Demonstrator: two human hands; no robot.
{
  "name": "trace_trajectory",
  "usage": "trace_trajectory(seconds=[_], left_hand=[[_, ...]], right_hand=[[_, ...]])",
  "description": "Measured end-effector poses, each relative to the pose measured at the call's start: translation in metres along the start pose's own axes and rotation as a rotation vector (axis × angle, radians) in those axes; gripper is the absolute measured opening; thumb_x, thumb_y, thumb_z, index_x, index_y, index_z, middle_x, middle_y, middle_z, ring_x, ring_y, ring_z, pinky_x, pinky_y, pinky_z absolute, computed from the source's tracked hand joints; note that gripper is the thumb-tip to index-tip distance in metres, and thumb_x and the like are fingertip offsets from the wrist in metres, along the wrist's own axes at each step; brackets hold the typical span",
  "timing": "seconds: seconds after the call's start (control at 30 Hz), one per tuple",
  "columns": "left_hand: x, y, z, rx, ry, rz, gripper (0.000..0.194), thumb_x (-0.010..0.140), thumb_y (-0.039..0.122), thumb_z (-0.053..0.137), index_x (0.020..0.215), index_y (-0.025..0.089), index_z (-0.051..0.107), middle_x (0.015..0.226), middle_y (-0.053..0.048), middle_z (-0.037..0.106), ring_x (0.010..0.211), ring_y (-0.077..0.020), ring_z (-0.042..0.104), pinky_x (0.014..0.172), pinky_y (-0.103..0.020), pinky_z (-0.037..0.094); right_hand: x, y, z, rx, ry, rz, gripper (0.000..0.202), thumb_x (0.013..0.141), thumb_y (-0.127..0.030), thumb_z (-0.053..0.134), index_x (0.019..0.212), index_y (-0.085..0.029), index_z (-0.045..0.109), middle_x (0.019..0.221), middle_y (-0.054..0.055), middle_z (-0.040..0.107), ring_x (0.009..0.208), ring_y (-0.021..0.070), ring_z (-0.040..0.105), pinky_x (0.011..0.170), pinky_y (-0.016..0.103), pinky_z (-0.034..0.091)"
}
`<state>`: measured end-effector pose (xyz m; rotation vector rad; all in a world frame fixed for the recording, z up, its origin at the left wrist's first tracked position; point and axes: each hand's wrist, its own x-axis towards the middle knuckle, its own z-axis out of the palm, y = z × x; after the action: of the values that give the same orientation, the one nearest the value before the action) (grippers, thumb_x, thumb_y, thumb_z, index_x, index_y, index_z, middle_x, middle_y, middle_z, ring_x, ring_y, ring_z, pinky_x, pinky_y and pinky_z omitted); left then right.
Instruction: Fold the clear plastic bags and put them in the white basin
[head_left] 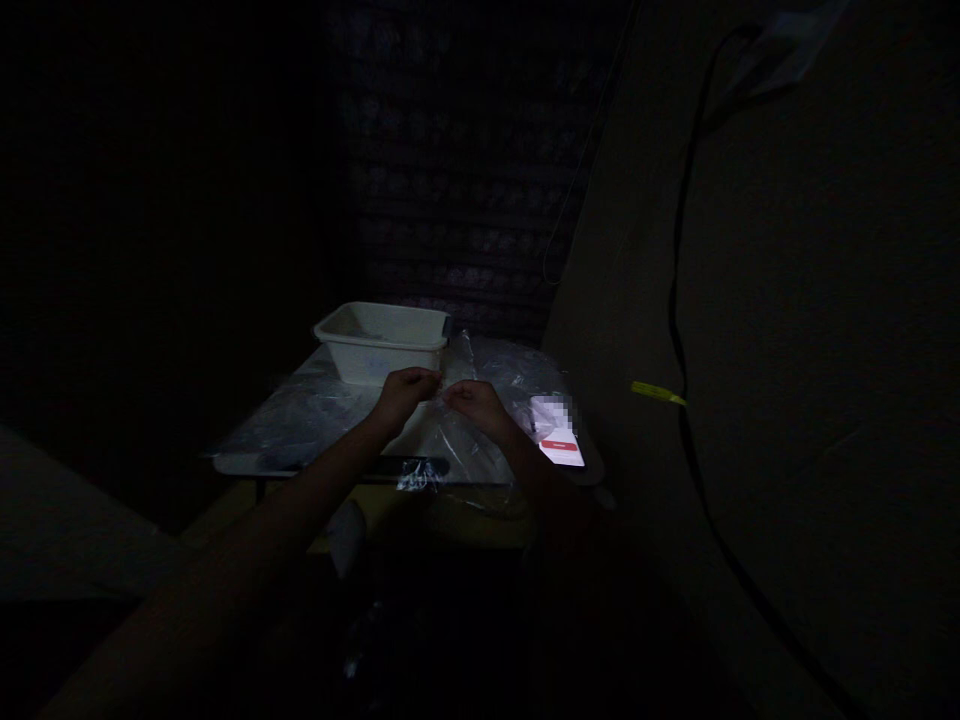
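In the head view, the landmark is a white plastic basin [352,356], with sloping walls, a rolled rim and faint bluish marks on its front. The left hand [409,386] is just in front of the basin, toward its right end; its fingers are bent and nearly closed, thumb against forefinger. The right hand [472,398] is a little to the right of the basin, similarly curled, and its fingertips point to those of the left. The light is poor, so I cannot tell what either hand grips. Clear plastic film [469,445] is lying in front of the basin and on both its sides, below the hands; it is thin, wrinkled, and shines along its folds.

The basin stands on a low table [247,465] with a pale edge and rounded corners. To the right of the basin a phone [564,456] is glowing, with a red bar on its screen. The room is very dark. Behind the basin rises a ribbed dark wall [457,215]; far to its right, a black cable [677,240] with a yellow tag [652,390] hangs along a brownish wall [810,300].
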<state>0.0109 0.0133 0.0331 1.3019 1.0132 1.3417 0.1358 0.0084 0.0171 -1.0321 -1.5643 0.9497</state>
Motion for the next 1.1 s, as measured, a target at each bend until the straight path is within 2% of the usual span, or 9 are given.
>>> trace_trajectory(seconds=[0.2, 0.33, 0.43, 0.63, 0.9, 0.97, 1.03, 1.1], left_hand=[[0.005, 0.001, -0.007, -0.09, 0.077, 0.011, 0.023, 0.05, 0.031, 0.061, 0.057, 0.01, 0.055, 0.053, 0.001, 0.055, 0.05, -0.008, 0.05, 0.056, -0.024, 0.041], [0.007, 0.001, -0.011, -0.099, 0.099, 0.023, 0.025, 0.051, 0.033, 0.061, 0.056, 0.009, 0.055, 0.053, 0.0, 0.055, 0.049, -0.0078, 0.051, 0.057, -0.024, 0.042], [0.007, 0.002, -0.011, -0.114, 0.114, 0.016, 0.027, 0.051, 0.035, 0.061, 0.057, 0.009, 0.055, 0.054, 0.0, 0.056, 0.05, -0.0083, 0.051, 0.057, -0.025, 0.042], [0.008, 0.0, -0.011, -0.059, 0.026, -0.037, 0.026, 0.049, 0.033, 0.063, 0.055, 0.009, 0.054, 0.049, 0.0, 0.054, 0.049, -0.0093, 0.052, 0.057, -0.026, 0.043], [0.009, 0.0, -0.016, -0.073, 0.114, 0.014, 0.025, 0.053, 0.034, 0.058, 0.055, 0.01, 0.052, 0.053, 0.0, 0.053, 0.048, -0.0085, 0.051, 0.058, -0.028, 0.044], [0.011, -0.001, -0.02, 0.006, 0.132, 0.058, 0.026, 0.056, 0.036, 0.054, 0.057, 0.01, 0.051, 0.053, 0.0, 0.052, 0.049, -0.0092, 0.051, 0.057, -0.028, 0.044], [0.01, -0.001, -0.023, 0.203, 0.118, 0.151, 0.027, 0.059, 0.037, 0.051, 0.063, 0.01, 0.053, 0.059, -0.002, 0.054, 0.054, -0.0115, 0.052, 0.059, -0.029, 0.044], [0.003, 0.001, -0.026, 0.497, 0.011, 0.297, 0.03, 0.061, 0.037, 0.049, 0.075, 0.011, 0.054, 0.073, -0.006, 0.056, 0.066, -0.015, 0.053, 0.063, -0.03, 0.043]], right_hand=[[-0.001, 0.003, -0.001, -0.071, -0.081, 0.019, 0.006, 0.055, -0.017, 0.054, 0.058, -0.012, 0.057, 0.055, -0.002, 0.055, 0.054, 0.0078, 0.049, 0.054, 0.02, 0.037], [-0.001, 0.005, -0.001, -0.152, -0.146, -0.041, 0.008, 0.059, -0.017, 0.052, 0.059, -0.012, 0.058, 0.058, -0.001, 0.056, 0.057, 0.008, 0.05, 0.056, 0.02, 0.036], [-0.001, 0.006, 0.0, -0.198, -0.134, -0.064, 0.011, 0.061, -0.018, 0.05, 0.059, -0.011, 0.059, 0.057, -0.001, 0.056, 0.056, 0.0081, 0.05, 0.057, 0.02, 0.036], [0.0, 0.008, -0.002, -0.232, -0.097, -0.091, 0.012, 0.062, -0.018, 0.049, 0.058, -0.011, 0.058, 0.056, -0.001, 0.056, 0.056, 0.0079, 0.049, 0.057, 0.02, 0.036], [0.0, 0.011, -0.003, -0.27, -0.1, -0.083, 0.012, 0.061, -0.018, 0.05, 0.057, -0.012, 0.058, 0.056, -0.001, 0.056, 0.056, 0.0084, 0.049, 0.056, 0.02, 0.036], [0.001, 0.012, -0.006, -0.274, -0.046, -0.053, 0.011, 0.06, -0.017, 0.049, 0.057, -0.012, 0.058, 0.055, -0.001, 0.056, 0.055, 0.0085, 0.049, 0.055, 0.019, 0.037], [0.003, 0.013, -0.011, -0.287, 0.061, -0.024, 0.011, 0.06, -0.016, 0.048, 0.057, -0.012, 0.058, 0.056, -0.001, 0.056, 0.055, 0.0087, 0.05, 0.054, 0.019, 0.037], [0.005, 0.014, -0.019, -0.315, 0.205, 0.001, 0.013, 0.061, -0.017, 0.046, 0.058, -0.012, 0.058, 0.056, -0.001, 0.056, 0.056, 0.009, 0.05, 0.054, 0.018, 0.037]])
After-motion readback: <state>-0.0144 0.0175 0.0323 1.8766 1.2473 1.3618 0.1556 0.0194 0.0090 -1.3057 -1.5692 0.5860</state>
